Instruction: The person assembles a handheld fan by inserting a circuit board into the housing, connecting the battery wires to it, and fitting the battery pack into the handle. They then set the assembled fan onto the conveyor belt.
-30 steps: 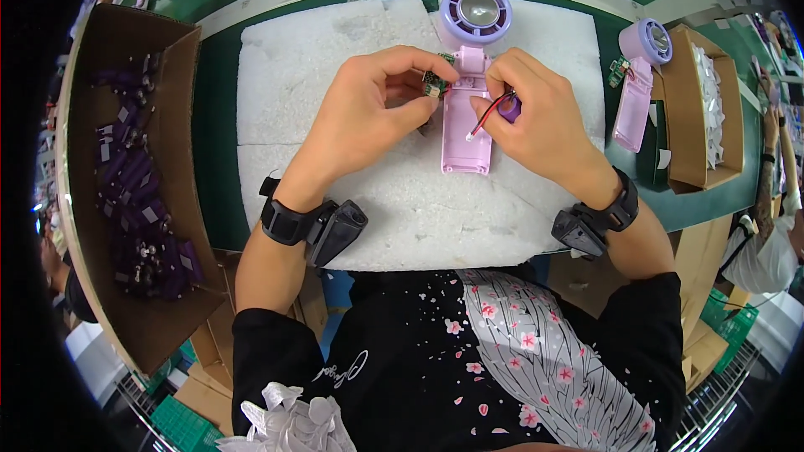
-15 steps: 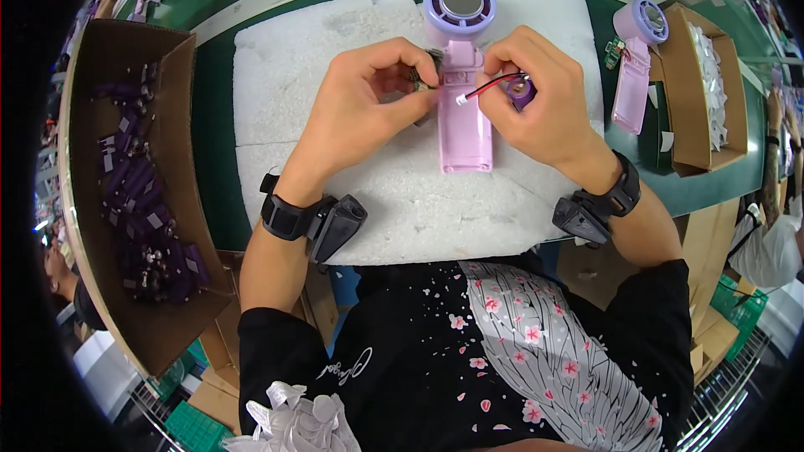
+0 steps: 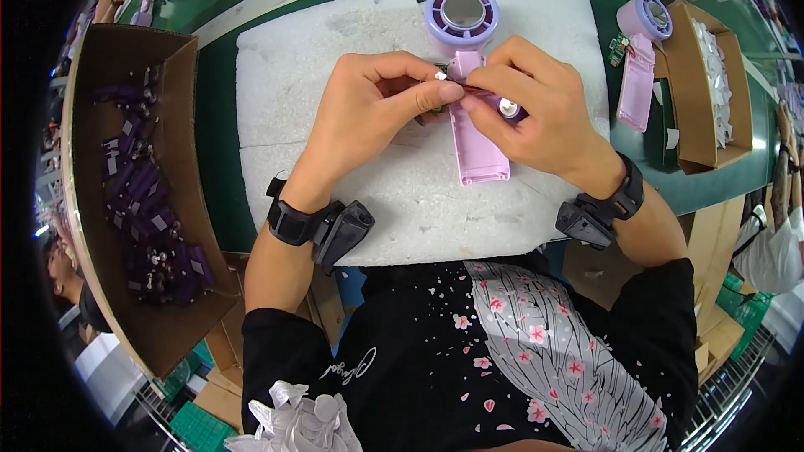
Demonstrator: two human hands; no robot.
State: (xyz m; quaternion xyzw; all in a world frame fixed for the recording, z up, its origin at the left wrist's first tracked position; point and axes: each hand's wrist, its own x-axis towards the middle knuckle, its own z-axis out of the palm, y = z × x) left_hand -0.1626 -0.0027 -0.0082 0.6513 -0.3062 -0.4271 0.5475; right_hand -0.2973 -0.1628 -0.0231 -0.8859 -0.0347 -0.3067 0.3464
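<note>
Both my hands meet over the handle of a fan with a lilac round head and a pink open handle shell. My left hand is closed, thumb and fingers pinching a small green circuit board that they mostly hide. A white plug shows at its fingertips. My right hand is closed round a purple cylindrical battery with a white end. Its fingertips pinch the red and black wires close to my left thumb. Whether the plug sits in the board's socket is hidden.
White foam sheet lies under the work. At left stands a cardboard box of purple batteries. Another pink fan shell with a board lies at right, beside a cardboard box of white pieces.
My right hand has brought the wires and plug leftward to my left fingertips. The handle's lower end has swung slightly right, and the battery has turned in my right hand.
</note>
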